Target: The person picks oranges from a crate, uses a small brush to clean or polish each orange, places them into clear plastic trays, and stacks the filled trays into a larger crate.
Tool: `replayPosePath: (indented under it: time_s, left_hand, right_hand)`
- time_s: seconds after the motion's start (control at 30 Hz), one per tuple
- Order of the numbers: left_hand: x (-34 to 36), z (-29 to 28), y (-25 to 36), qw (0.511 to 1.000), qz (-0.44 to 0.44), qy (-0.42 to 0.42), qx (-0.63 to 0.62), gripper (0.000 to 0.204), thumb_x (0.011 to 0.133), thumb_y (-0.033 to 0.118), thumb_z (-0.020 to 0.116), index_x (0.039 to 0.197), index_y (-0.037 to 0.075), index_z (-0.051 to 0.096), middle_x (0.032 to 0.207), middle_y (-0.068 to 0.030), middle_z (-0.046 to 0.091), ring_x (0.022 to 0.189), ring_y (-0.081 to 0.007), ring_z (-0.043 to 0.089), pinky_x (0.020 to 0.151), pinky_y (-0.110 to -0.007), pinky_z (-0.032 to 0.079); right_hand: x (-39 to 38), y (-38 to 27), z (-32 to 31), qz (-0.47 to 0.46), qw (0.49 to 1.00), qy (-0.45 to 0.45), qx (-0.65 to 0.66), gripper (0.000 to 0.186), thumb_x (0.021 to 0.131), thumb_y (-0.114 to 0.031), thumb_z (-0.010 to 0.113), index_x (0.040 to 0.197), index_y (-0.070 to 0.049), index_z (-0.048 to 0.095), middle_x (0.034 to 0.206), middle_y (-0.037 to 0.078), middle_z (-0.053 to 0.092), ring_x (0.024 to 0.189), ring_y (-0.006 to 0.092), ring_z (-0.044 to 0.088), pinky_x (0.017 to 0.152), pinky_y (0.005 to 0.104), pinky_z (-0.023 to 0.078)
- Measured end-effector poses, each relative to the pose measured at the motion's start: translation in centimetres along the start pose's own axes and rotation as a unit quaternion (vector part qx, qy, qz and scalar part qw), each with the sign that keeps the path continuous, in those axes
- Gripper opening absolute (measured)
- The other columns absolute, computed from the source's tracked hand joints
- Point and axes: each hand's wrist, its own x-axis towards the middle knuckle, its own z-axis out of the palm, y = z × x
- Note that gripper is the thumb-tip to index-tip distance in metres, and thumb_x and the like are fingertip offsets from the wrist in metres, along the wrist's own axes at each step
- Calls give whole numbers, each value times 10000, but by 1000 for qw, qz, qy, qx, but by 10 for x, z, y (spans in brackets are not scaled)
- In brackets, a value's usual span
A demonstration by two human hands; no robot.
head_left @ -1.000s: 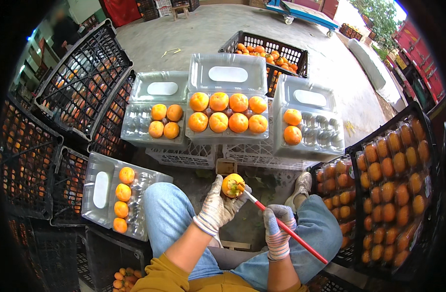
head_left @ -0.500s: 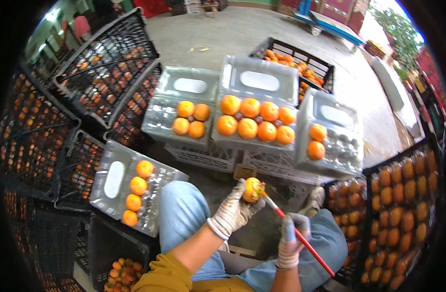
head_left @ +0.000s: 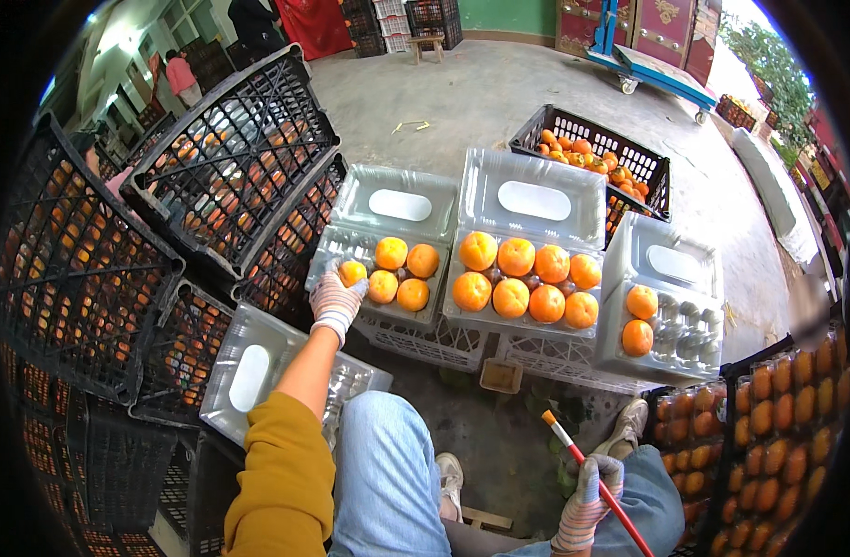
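My left hand (head_left: 335, 302), in a striped glove, is closed on a persimmon (head_left: 353, 272) at the left end of the left clear plastic tray (head_left: 350, 200), beside several other persimmons. My right hand (head_left: 584, 509), also gloved, grips a red-handled brush (head_left: 620, 515) upright at a slant near my right knee, its bristle tip free. The middle tray (head_left: 480, 172) holds two rows of orange persimmons; the right tray (head_left: 671, 232) shows two in one column. A further open tray (head_left: 225, 381) lies at lower left, largely behind my left arm.
Black crates (head_left: 90, 306) of fruit are stacked at left; packed fruit (head_left: 787, 418) stands at right. A black crate (head_left: 661, 162) of loose persimmons sits behind the trays, on white crates (head_left: 425, 353) below. A blue trolley (head_left: 661, 84) and people (head_left: 181, 72) are in the background.
My left hand has moved from the middle up and left to the left tray, carrying the persimmon away from the brush. My right hand and brush shifted right, and the view has shifted.
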Motion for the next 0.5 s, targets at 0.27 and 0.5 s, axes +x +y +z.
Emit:
replayPosePath:
  time_s: [0.27,0.5]
  left_hand:
    - [41,0,-31,983,64,-166,-47,596,701,286,696,1210,77,468,1144,-178,538,1053,-311,515,898,-378,405]
    - [41,6,59,936,194,-200,215,651,713,331,590,1292,130,372,1303,-175,395,1171,-321,412,974,-390,344]
  right_hand:
    - [0,6,4,9,1000,-14,-24,188,773,-174,641,802,-31,523,712,28,540,624,112,546,623,245,447]
    - [5,0,11,-20,997,-11,-69,143,760,-133,644,803,-34,550,694,18,548,608,79,502,603,219,427]
